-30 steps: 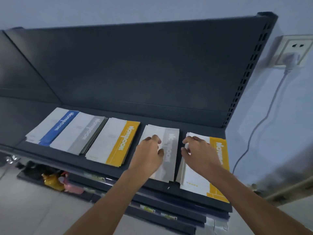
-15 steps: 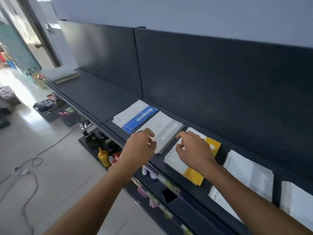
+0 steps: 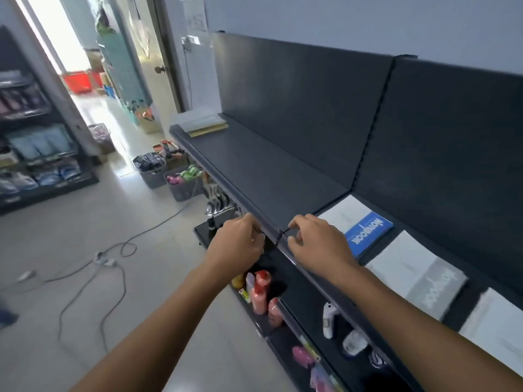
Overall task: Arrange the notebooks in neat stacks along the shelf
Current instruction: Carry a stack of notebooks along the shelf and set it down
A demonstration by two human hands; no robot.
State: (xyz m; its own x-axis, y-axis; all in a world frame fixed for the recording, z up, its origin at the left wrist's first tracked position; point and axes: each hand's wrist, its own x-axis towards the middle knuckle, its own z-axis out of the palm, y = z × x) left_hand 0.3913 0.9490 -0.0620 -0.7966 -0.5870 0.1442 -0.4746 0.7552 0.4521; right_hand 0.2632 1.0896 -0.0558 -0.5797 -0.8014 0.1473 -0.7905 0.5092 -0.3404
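Dark grey metal shelf [image 3: 254,171] is running off toward a doorway, and the notebooks are sitting on it in separate piles. The blue-banded stack [image 3: 365,230] is lying flat on the shelf just behind the right hand [image 3: 317,241], the grey-banded stack [image 3: 418,281] is lying just beside it, and a white stack [image 3: 495,332] is poking in at the shelf's near end. One more pile [image 3: 203,124] is sitting way off at the shelf's far end.

Both hands are hovering at the shelf's front lip, the left hand [image 3: 237,244] just off the edge. Fingers on both are hanging loosely curled, gripping nothing. Can't tell if they're touching the lip. Bottles [image 3: 260,292] are standing under the shelf.
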